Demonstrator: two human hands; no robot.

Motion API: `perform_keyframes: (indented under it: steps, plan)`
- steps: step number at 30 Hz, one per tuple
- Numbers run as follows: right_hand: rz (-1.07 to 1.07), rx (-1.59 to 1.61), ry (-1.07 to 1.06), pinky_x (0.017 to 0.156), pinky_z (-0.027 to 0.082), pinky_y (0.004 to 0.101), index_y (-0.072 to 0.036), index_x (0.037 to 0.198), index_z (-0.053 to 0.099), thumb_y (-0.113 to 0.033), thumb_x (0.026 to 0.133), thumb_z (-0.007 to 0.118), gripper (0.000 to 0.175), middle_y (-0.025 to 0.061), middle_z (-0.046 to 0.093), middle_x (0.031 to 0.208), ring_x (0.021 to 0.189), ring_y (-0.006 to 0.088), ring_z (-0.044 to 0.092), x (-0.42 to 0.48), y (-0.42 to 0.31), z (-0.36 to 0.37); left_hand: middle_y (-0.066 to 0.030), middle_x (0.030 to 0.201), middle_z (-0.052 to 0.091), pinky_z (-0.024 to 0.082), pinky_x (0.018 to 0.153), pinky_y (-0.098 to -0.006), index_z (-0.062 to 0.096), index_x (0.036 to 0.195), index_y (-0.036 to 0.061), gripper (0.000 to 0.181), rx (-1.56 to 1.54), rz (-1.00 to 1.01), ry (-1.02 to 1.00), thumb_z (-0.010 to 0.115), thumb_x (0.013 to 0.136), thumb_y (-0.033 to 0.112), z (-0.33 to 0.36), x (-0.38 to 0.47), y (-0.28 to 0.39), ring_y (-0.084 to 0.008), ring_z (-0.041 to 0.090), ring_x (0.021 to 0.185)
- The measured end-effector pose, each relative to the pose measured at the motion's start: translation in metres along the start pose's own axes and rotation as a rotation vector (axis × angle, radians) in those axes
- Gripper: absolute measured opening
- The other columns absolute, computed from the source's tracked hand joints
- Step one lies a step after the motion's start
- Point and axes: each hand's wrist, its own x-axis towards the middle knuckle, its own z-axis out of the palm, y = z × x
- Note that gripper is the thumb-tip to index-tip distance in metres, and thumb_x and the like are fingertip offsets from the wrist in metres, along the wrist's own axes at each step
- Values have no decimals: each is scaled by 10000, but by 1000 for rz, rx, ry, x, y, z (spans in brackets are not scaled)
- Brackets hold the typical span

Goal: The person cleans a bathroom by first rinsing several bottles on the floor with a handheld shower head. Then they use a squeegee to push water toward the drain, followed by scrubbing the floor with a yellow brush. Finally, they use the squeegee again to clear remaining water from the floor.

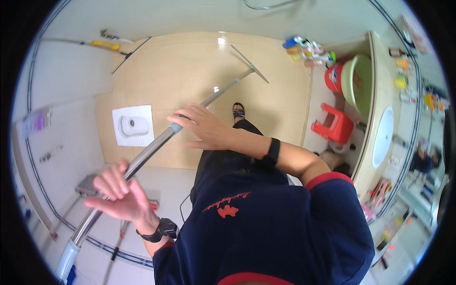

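Observation:
A long-handled floor squeegee with a metal pole [153, 148] runs diagonally from lower left to upper right. Its thin blade [262, 75] rests on the beige tiled floor [199, 67]. Around the lower pole, my left hand [117, 192] is loosely curled and slightly blurred; it wears a black watch. Farther up, beside a pale blue collar [174, 127], my right hand [206, 128] lies over the pole with its fingers fairly straight and its thumb apart. Its palm contact is hidden. One foot in a black sandal [238, 111] stands beyond my right hand.
A white squat toilet [133, 125] is set in the floor at left. Another squeegee [131, 54] leans at the left wall. Bottles [310, 51], a red bucket [334, 78], a green basin [356, 83] and a red stool [335, 124] sit at right, near the washbasin counter [370, 142].

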Motion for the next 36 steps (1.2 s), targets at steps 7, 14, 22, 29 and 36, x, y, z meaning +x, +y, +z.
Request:
perform_keyframes:
  steps: [7, 14, 22, 29, 36]
  plan:
    - [295, -52, 181, 787, 468, 406, -90, 987, 569, -103, 783, 675, 230, 105, 565, 954, 918, 330, 555, -74, 64, -29, 20, 759, 437, 364, 956, -459, 473, 891, 160, 278, 33, -114, -269, 610, 942, 396, 20, 50, -6, -146, 450, 804]
    - [601, -190, 438, 785, 488, 425, -85, 998, 574, -57, 790, 657, 226, 115, 609, 957, 927, 345, 589, -193, 128, -75, -85, 897, 615, 374, 1025, -655, 504, 936, 122, 388, 298, -292, -614, 617, 914, 492, 67, 50, -91, -306, 609, 1020]
    - [872, -304, 503, 785, 497, 393, -111, 1006, 547, 54, 772, 614, 294, 90, 605, 948, 929, 310, 605, -274, 194, -107, -214, 1117, 647, 361, 1065, -581, 525, 980, 54, 238, 602, -497, -1059, 625, 932, 264, 124, 22, -158, -433, 538, 1215]
    - [928, -441, 528, 753, 502, 400, -110, 980, 562, 32, 770, 628, 262, 88, 613, 922, 897, 310, 610, -295, 222, -126, -222, 1214, 613, 317, 1104, -553, 520, 981, 64, 168, 579, -566, -998, 572, 967, 223, 132, 5, -203, -440, 453, 1315]
    - [927, -518, 276, 718, 499, 420, -101, 758, 642, -127, 727, 716, 85, 77, 641, 817, 878, 314, 618, -258, 234, -93, -61, 686, 515, 279, 1130, -590, 407, 619, 111, 452, 468, -475, -846, 531, 962, 379, 98, 14, -200, -252, 570, 842]
